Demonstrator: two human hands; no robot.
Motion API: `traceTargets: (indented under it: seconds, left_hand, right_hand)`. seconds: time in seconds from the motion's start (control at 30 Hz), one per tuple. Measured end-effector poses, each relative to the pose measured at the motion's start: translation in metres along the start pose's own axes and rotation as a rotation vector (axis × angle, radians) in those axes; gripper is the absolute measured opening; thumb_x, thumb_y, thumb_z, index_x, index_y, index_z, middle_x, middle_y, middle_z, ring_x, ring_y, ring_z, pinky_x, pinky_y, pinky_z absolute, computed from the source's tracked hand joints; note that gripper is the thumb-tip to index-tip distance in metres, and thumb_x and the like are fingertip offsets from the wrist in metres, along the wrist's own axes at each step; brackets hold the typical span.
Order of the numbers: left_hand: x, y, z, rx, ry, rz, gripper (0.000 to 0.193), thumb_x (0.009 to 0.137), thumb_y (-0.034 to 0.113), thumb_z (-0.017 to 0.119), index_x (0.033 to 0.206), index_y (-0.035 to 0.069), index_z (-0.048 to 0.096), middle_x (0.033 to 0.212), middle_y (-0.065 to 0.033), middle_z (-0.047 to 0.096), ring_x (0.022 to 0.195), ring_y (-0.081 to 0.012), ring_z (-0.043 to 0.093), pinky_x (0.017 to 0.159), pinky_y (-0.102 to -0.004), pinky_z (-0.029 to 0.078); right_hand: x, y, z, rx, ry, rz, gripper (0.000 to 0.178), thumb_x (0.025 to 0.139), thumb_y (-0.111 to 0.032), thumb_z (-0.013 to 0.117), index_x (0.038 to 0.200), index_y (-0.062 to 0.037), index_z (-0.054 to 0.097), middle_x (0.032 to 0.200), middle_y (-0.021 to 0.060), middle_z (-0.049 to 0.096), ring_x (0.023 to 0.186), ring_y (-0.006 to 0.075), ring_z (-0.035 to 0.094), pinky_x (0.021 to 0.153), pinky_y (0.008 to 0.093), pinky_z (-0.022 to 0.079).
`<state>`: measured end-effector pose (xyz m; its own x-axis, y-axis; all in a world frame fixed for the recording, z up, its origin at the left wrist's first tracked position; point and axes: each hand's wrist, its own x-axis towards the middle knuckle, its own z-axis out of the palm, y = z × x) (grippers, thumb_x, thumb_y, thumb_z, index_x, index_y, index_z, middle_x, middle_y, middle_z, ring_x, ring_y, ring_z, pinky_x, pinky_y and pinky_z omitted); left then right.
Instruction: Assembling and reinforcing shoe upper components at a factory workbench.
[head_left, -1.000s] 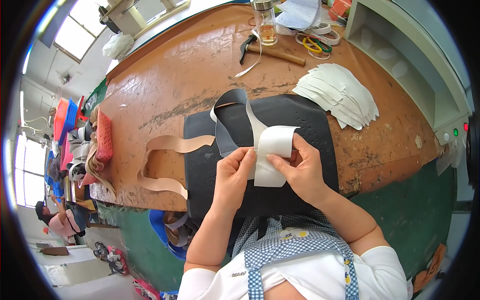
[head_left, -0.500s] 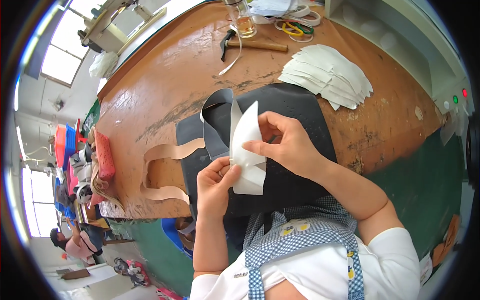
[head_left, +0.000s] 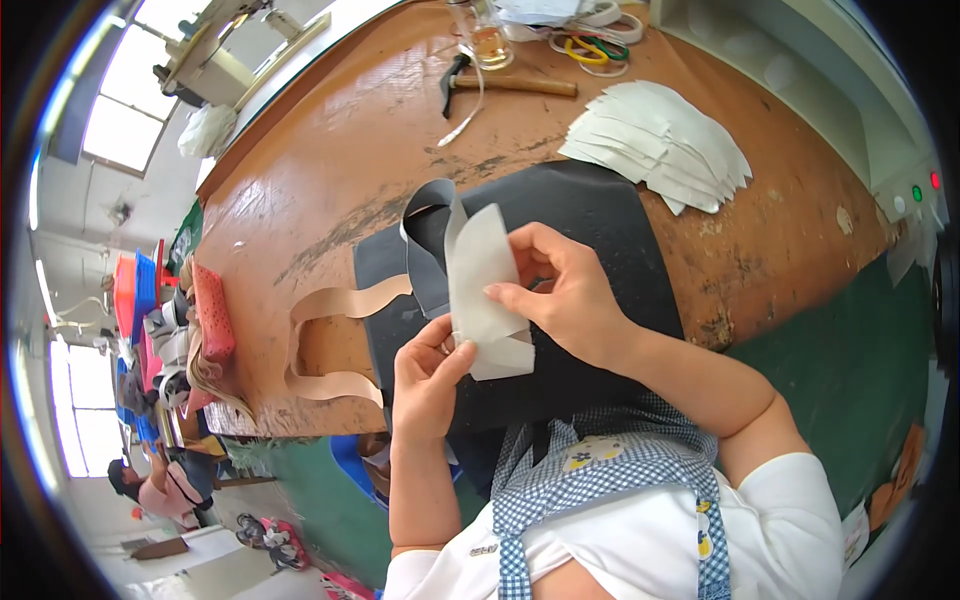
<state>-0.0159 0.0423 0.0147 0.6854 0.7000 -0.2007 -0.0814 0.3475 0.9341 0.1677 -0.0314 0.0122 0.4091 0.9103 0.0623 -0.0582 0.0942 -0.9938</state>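
A white, curved piece of sheet material (head_left: 482, 270) is held upright above a black mat (head_left: 610, 250). Its lower edge is pinched between thumb and fingers of my left hand (head_left: 428, 375). My right hand (head_left: 572, 295) has its thumb on the face of the piece and its fingers at the right edge, partly hidden behind it. Along the left side of the piece runs a looped dark grey strip (head_left: 424, 262), whose lower end goes to my left hand. A beige strip (head_left: 308, 345) lies bent in a U, its ends on the mat.
A fanned stack of white pieces (head_left: 665, 145) lies at the back right of the brown table (head_left: 300, 220). Behind are a hammer (head_left: 520, 87), scissors (head_left: 590, 50) and a glass (head_left: 490, 48). A red basket (head_left: 212, 315) stands at the left edge; another person (head_left: 165, 490) is farther left.
The white piece has turned so that more of its face shows, and its top has swung slightly left. Both hands keep nearly the same place and grip.
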Motion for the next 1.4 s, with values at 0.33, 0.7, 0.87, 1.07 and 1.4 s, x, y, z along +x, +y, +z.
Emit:
traceTargets:
  seconds: [0.33,0.7,0.87,1.07,1.4]
  left_hand:
    - [-0.002,-0.008,0.013,0.16,0.083,0.032,0.037,0.092,0.006,0.068,0.124,-0.01,0.058,0.096,-0.0069,0.071,0.085,-0.0075,0.065,0.078,-0.0206,0.051]
    - [-0.009,-0.012,0.012,0.117,0.072,0.059,0.043,0.09,-0.001,0.067,0.13,-0.009,0.055,0.108,-0.0113,0.069,0.096,-0.0113,0.066,0.086,-0.0238,0.052]
    - [-0.016,-0.015,0.01,0.11,0.03,-0.005,0.042,0.089,-0.003,0.067,0.128,-0.009,0.055,0.107,-0.0113,0.07,0.095,-0.0127,0.067,0.086,-0.0252,0.053]
    - [-0.018,-0.012,-0.003,0.054,-0.01,-0.121,0.037,0.088,-0.001,0.068,0.122,-0.01,0.059,0.103,-0.0094,0.07,0.092,-0.0108,0.066,0.085,-0.024,0.052]
    - [-0.004,0.081,0.002,1.541,-0.48,0.413,0.04,0.077,-0.008,0.056,0.116,0.003,0.06,0.103,-0.0171,0.059,0.102,-0.0378,0.055,0.101,-0.0477,0.04]
  right_hand:
    - [-0.01,0.005,0.002,0.009,0.053,0.031,0.025,0.085,-0.004,0.072,0.104,-0.0034,0.057,0.092,0.0034,0.066,0.085,0.0076,0.063,0.07,0.0229,0.051]
    - [-0.002,0.024,-0.009,0.203,-0.06,0.266,0.046,0.08,-0.006,0.078,0.117,-0.0015,0.052,0.092,0.0047,0.065,0.086,0.0108,0.063,0.072,0.0259,0.053]
    - [0.002,0.02,-0.005,0.535,-0.052,0.468,0.065,0.078,-0.003,0.079,0.131,0.0015,0.043,0.093,0.0065,0.065,0.088,0.0138,0.065,0.075,0.0263,0.054]
    - [0.014,0.021,-0.018,0.407,0.035,0.298,0.071,0.074,-0.001,0.08,0.134,0.0018,0.042,0.086,0.005,0.064,0.079,0.0134,0.066,0.072,0.0271,0.055]
    - [0.008,-0.031,-0.026,-0.578,-0.343,-0.608,0.064,0.073,-0.005,0.078,0.131,-0.0026,0.051,0.123,0.0136,0.059,0.121,0.0253,0.055,0.104,0.0378,0.043]
